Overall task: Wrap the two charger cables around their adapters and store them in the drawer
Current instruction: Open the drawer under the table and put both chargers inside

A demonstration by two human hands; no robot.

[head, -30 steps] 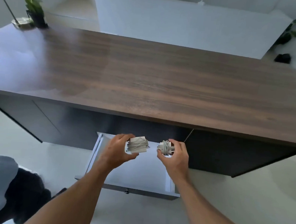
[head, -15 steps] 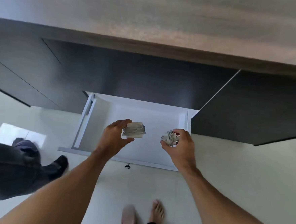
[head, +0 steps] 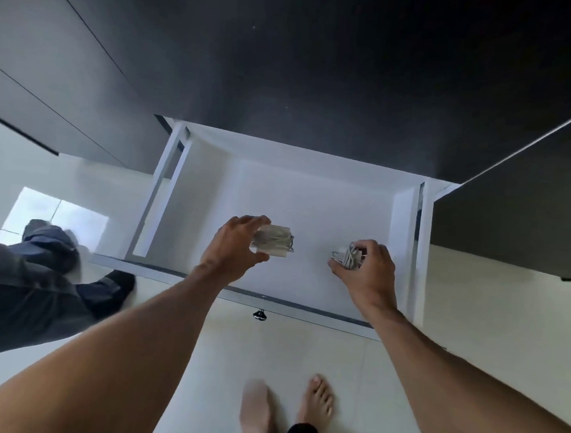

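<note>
- The left hand [head: 233, 246] is closed around a white adapter [head: 273, 243] with its cable wound round it.
- The right hand [head: 368, 267] is closed around the other wrapped adapter [head: 348, 257], which looks smaller.
- Both hands are inside the open white drawer [head: 332, 199]. I cannot tell if the bundles touch the drawer floor yet or are just above it.
- The drawer sticks out from under the dark desk [head: 288, 64]. Nothing else can be seen in it.
- The wrapping looks done, so the job seems to be near its end. What is left is to let go and push the drawer shut.
- What could go wrong: the cable could spring loose when a hand lets go, because nothing ties the loops.
- A loose loop could hang over the drawer's front edge [head: 271, 300] and get pinched when it shuts.
- If dropped from high up, an adapter could bump hard or roll.
- Bare feet [head: 284, 409] are right below the drawer front, so a dropped bundle could land on toes.
- Another person's legs [head: 36, 286] are close on the left and could get bumped.
</note>
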